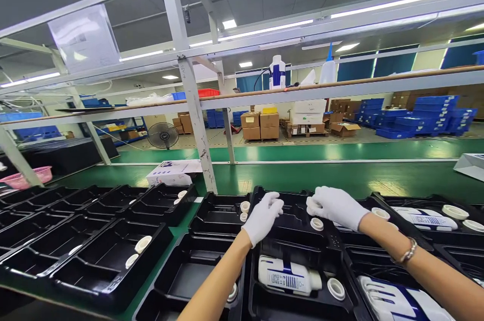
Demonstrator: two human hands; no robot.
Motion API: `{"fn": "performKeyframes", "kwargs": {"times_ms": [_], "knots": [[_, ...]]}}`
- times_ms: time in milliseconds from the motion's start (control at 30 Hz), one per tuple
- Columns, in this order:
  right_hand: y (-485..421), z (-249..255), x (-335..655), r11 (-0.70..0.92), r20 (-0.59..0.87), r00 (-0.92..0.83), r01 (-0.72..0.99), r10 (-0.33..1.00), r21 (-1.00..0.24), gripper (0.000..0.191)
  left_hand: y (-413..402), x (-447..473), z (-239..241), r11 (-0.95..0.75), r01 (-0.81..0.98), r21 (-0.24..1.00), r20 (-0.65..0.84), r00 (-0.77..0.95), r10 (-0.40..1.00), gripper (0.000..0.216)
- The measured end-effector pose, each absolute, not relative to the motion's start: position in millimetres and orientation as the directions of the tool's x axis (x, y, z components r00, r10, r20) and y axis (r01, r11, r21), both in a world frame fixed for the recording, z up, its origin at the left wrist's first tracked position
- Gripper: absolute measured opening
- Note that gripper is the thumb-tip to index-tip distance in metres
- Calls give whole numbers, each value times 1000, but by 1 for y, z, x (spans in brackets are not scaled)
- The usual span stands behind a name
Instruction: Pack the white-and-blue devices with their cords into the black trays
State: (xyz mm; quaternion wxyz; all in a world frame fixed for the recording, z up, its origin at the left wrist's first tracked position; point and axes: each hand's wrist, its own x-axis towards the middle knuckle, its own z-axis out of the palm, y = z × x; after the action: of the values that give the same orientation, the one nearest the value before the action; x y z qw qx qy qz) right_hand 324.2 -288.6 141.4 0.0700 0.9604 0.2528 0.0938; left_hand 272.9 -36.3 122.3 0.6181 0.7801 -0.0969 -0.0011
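My left hand, in a white glove, is over the left part of a black tray in the back row. Its fingers are loosely bent and apart, with nothing visible in them. My right hand, also gloved, is at that tray's right side with its fingers curled together. Whether something small and white is between them cannot be made out. Just below the right fingertips, a white round cap sits in the tray. Nearer to me, a white and blue bottle lies on its side in another black tray beside a white ring-shaped cap.
More black trays with white caps stand at left. Trays at right hold a white and blue bottle and dark cables. Behind them runs a green conveyor surface with a white box. A metal post rises to a shelf.
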Motion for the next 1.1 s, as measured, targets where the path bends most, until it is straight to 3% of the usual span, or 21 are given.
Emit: {"fn": "performKeyframes", "kwargs": {"times_ms": [200, 367, 433, 533, 600, 667, 767, 900, 1100], "knots": [[-282, 140, 327, -786, -17, 801, 590, 598, 183, 29, -28, 268, 116, -460, -220, 860, 130, 967, -218, 47], [-292, 146, 331, -838, -27, 842, 540, 539, 75, 25, -22, 258, 125, -677, -298, 673, 134, 949, -286, 38], [-301, 150, 332, -852, -5, 852, 523, 523, 33, 30, -18, 253, 124, -764, -354, 539, 113, 930, -351, 37], [-317, 159, 331, -869, 49, 868, 495, 494, -11, 36, -14, 245, 119, -870, -448, 208, 19, 891, -454, 41], [-324, 163, 329, -883, 91, 881, 469, 464, -36, 38, -11, 241, 113, -874, -486, -13, -52, 873, -484, 33], [-323, 164, 327, -884, 136, 881, 464, 453, -58, 40, -8, 239, 108, -855, -499, -143, -82, 866, -492, 25], [-305, 158, 327, -859, 159, 853, 509, 497, -46, 35, -4, 240, 102, -846, -501, -180, -60, 864, -499, 24], [-278, 147, 333, -837, 56, 835, 548, 547, -1, 20, -2, 239, 101, -853, -491, -177, -39, 869, -493, 24], [-274, 150, 338, -850, -20, 851, 526, 526, 35, 22, -2, 234, 103, -865, -471, -176, -28, 880, -474, 23]]}}
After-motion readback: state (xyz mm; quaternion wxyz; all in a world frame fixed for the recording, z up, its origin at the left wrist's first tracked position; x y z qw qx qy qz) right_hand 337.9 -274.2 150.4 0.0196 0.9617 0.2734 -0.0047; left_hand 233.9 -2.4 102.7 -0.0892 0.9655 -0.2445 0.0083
